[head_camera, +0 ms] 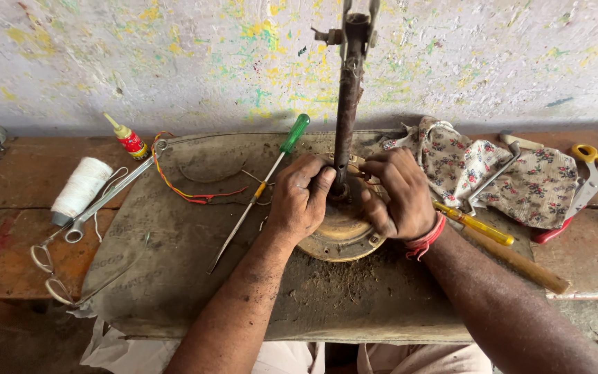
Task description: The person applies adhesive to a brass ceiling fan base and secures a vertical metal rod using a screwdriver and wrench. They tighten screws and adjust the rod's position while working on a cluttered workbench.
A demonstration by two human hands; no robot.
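Left hand [300,201] gripping rusty rod [346,111] base to steady it; right hand [399,194] fingers pinching wires above round disc [337,232]

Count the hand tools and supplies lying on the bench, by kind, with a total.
Screwdrivers: 2, green-handled and yellow-handled
Scissors: 2, yellow-handled and plain metal
Thread spool: 1
Glue bottle: 1
Total: 6

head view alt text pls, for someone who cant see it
Two bare hands, left hand and right hand, grip the base of a rusty upright rod on a round metal disc. A green-handled screwdriver, white thread spool and floral cloth lie around them.
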